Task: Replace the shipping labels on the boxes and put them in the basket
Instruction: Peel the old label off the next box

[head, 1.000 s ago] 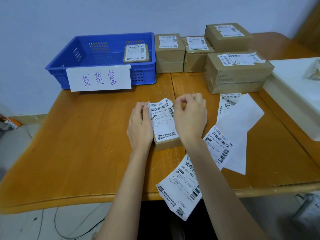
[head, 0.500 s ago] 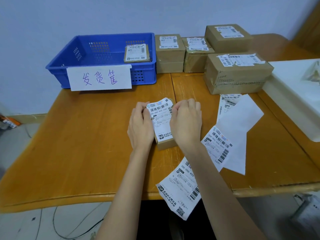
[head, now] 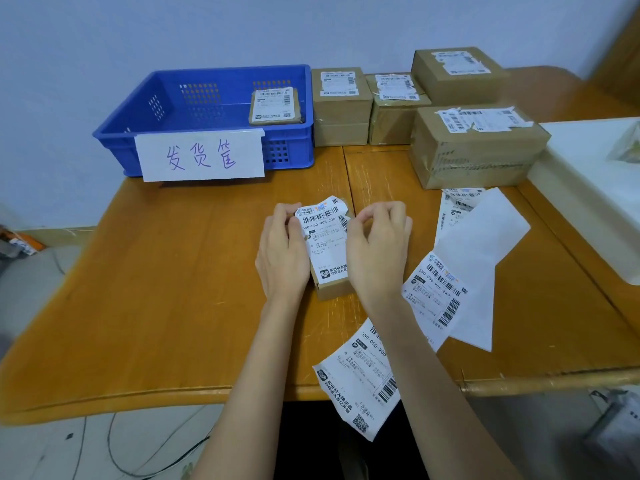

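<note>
A small brown box [head: 334,287] lies on the wooden table [head: 173,289] in front of me, with a white shipping label [head: 323,237] on its top, its far end curled and torn. My left hand [head: 282,251] grips the box and the label's left edge. My right hand [head: 377,247] sits at the box's right side, its fingers curled and pinched near the label's right edge. The blue basket [head: 207,98] stands at the back left with one labelled box [head: 275,105] inside it.
Several labelled brown boxes [head: 478,147] stand at the back right beside the basket. A strip of new labels [head: 360,379] and white backing paper [head: 481,244] lie to the right and hang over the table's front edge. A white foam box [head: 588,188] is at far right.
My right hand has shifted slightly right and lifted its fingers at the label's right edge. The label's far end looks more curled. My left hand stays on the box.
</note>
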{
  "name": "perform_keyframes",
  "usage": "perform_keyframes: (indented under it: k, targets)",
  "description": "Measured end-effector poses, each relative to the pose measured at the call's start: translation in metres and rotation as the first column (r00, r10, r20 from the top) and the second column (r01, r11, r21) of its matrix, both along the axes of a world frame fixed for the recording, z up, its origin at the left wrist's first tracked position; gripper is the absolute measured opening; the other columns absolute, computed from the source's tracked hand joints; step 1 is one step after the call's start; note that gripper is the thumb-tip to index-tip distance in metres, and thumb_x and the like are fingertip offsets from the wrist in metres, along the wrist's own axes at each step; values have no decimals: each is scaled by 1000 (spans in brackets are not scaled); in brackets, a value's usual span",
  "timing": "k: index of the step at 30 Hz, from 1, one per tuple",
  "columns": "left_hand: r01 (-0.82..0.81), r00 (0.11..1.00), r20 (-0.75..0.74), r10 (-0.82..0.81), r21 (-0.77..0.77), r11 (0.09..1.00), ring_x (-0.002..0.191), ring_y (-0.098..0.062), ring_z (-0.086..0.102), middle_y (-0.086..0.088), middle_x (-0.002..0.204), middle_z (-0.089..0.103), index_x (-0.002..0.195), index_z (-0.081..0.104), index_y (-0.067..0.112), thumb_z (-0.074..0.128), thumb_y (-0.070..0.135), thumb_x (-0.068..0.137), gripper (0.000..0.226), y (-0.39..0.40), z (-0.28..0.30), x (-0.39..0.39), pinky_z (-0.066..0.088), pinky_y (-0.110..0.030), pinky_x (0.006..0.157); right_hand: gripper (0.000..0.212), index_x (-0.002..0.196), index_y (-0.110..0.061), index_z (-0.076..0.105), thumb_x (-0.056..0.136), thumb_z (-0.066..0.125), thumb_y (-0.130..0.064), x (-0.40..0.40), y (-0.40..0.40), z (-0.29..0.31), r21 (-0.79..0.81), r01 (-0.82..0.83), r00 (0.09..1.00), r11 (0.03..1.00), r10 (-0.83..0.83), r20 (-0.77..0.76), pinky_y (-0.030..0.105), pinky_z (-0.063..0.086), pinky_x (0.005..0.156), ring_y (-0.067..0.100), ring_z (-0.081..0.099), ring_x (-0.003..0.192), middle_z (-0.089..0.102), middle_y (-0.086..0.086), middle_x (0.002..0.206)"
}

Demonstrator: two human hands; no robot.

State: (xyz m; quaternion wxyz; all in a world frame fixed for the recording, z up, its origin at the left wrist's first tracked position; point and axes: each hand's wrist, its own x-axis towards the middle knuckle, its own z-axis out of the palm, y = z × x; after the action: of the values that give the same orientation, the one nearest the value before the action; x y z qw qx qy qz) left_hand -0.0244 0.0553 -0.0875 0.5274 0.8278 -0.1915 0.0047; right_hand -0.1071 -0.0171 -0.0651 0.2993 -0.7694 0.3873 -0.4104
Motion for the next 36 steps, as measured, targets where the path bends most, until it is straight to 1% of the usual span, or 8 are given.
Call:
perform_keyframes:
  k: [4,9,12,16,19,24,30,36]
  targets:
    - [8,1000,-1,-8,-9,1000,96,-7,56,11,106,63,113,59,31,37,24,104,25,1,0,0,38,-30,75,10,82,-15,55,87,63,-15,1,-3,0,10,-57,995,998,57,-77,16,32,85,11,39,100,43,-7,101]
    - [14,1000,2,-14,-13,1000,96,-6,57,13,110,62,113,59,31,37,25,104,25,0,1,0,40,-27,72,8,80,-13,61,88,61,-11,1,-2,-1,-136,-53,999,989,52,-12,30,43,90,15,43,103,55,-2,104]
    - [13,1000,-19,-14,-30,999,96,-4,57,15,110,63,112,60,34,37,26,104,25,0,1,0,39,-25,73,5,89,-13,61,86,65,-12,0,0,0,-110,-64,997,992,69,34,35,46,90,16,45,104,52,0,110]
    - [16,993,-114,-28,-109,994,101,-2,58,18,110,64,107,62,40,33,25,104,32,1,2,1,44,-29,83,42,116,-14,55,78,73,-13,-3,1,9,-165,-37,999,986,38,5,27,42,92,19,46,111,49,4,120]
    - [2,987,-158,-28,-168,986,104,-9,62,16,110,68,104,66,42,31,27,98,38,3,5,1,48,-36,91,17,96,-20,65,80,70,-15,-2,8,16,-308,-187,981,933,161,-109,25,33,86,17,49,101,57,-3,102]
    - [-6,987,-158,-30,-224,975,98,-7,66,14,104,73,104,71,39,32,24,93,43,5,5,2,51,-42,92,5,84,-25,66,81,69,-28,1,18,25,-138,-434,864,890,367,-345,27,34,90,8,54,88,58,-11,91]
    - [-17,985,-172,-28,-258,966,100,-9,68,14,105,74,101,71,40,29,30,91,44,5,4,2,52,-45,93,18,78,-30,72,85,67,-45,-1,14,25,-229,-275,920,934,186,-345,29,23,88,7,53,93,67,-11,90]
    - [-17,984,-176,-31,-262,965,101,-9,67,16,104,73,102,71,40,30,31,90,44,5,3,3,51,-47,94,18,95,-24,71,88,62,-38,11,21,34,-217,-210,883,953,90,-460,32,23,87,14,52,101,63,-4,106]
